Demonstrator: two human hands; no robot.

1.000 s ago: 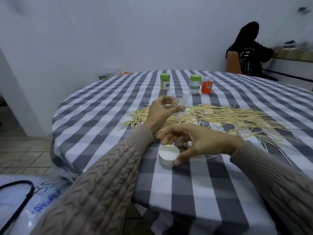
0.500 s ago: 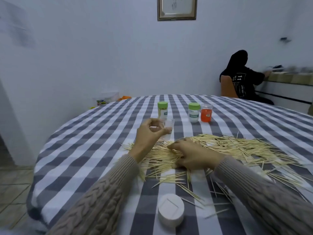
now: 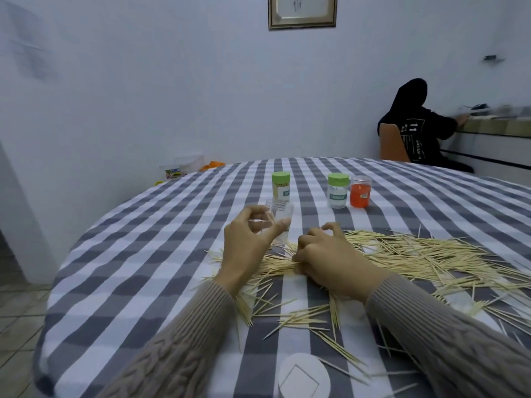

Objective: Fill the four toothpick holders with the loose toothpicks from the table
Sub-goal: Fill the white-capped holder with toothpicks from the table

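The clear holder (image 3: 280, 222), seemingly empty, is gripped upright by the left hand (image 3: 247, 245), fingers curled round it, above the desk (image 3: 143, 254). Loose toothpicks (image 3: 416, 254) are pinched by the right hand (image 3: 330, 259), fingers bunched. Behind, one green-lidded holder (image 3: 281, 187) is seen packed with toothpicks.

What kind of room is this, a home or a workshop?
Most likely a home dining room or kitchen. A round table with a checked cloth fills the view, a framed picture hangs on the plain wall, and another person sits on a chair by a counter.
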